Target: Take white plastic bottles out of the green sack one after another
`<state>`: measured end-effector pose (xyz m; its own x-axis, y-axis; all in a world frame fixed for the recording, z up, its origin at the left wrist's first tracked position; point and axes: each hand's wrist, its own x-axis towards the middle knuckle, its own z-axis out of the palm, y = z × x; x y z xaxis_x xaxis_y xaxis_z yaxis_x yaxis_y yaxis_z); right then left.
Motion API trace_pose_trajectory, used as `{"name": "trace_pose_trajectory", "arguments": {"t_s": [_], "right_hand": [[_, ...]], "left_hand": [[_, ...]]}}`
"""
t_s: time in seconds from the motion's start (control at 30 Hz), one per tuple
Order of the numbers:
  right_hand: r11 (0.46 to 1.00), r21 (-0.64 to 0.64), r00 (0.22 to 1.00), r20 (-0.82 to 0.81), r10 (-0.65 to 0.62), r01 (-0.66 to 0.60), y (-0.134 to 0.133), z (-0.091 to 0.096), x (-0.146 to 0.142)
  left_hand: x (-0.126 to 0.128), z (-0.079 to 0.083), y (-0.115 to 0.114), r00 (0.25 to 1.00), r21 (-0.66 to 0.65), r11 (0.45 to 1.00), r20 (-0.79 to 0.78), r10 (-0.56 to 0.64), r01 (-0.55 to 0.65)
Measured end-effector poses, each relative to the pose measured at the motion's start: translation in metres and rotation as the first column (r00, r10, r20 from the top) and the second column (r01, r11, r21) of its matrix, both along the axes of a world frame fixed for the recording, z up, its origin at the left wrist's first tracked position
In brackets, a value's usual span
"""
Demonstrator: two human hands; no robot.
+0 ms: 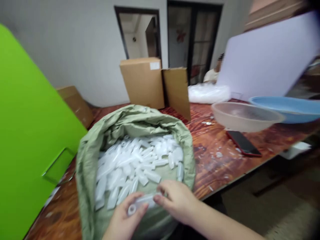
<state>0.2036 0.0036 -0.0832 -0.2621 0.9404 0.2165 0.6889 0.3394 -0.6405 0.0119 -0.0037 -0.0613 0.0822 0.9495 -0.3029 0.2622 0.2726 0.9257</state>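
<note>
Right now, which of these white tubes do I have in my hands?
The nearest tube: your left hand holds its ring-shaped end, your right hand the other. The other tubes lie loose in the sack.

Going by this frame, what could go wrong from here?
The tube, held between the fingers of the left hand and right hand, could slip and get lost among similar white pieces in the sack. The phone lies near the edge of the table and might get knocked off.
</note>
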Motion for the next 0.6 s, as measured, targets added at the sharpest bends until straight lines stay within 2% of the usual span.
{"name": "trace_pose_trajectory", "arguments": {"t_s": [0.07, 0.13, 0.2, 0.23, 0.37, 0.47, 0.5, 0.6], "right_hand": [[0.994, 0.018, 0.992, -0.056, 0.112, -0.111, -0.001, 0.003, 0.004], [0.977, -0.098, 0.981, -0.065, 0.182, -0.187, -0.002, 0.004, 0.007], [0.950, -0.258, 0.984, -0.045, 0.171, -0.177, -0.003, 0.004, 0.006], [0.947, -0.282, 0.988, -0.051, 0.147, -0.155, -0.004, 0.003, 0.004], [0.969, -0.116, 0.971, -0.131, 0.202, -0.218, -0.004, -0.001, -0.002], [0.940, -0.260, 0.972, -0.145, 0.187, -0.220, -0.003, -0.003, -0.005], [0.941, -0.270, 0.973, -0.155, 0.169, -0.206, -0.003, -0.004, -0.006], [0.965, -0.127, 0.966, -0.154, 0.209, -0.229, -0.003, -0.005, -0.010]], "left_hand": [[-0.001, -0.002, 0.001, 1.000, -0.003, 1.000, 0.005, 0.013, -0.013], [-0.002, -0.003, 0.001, 1.000, -0.015, 1.000, 0.003, -0.023, 0.024], [-0.004, -0.003, 0.001, 0.999, -0.005, 0.999, -0.009, -0.053, 0.053], [-0.005, -0.004, 0.000, 0.998, 0.002, 0.998, -0.013, -0.055, 0.055], [-0.010, -0.009, -0.002, 0.997, -0.018, 0.997, 0.022, -0.072, 0.072], [-0.013, -0.010, -0.002, 0.994, -0.043, 0.994, 0.039, -0.098, 0.099], [-0.014, -0.009, -0.002, 0.995, -0.045, 0.995, 0.042, -0.087, 0.089], [-0.017, -0.009, -0.002, 0.996, -0.051, 0.997, 0.063, -0.059, 0.062]]}}
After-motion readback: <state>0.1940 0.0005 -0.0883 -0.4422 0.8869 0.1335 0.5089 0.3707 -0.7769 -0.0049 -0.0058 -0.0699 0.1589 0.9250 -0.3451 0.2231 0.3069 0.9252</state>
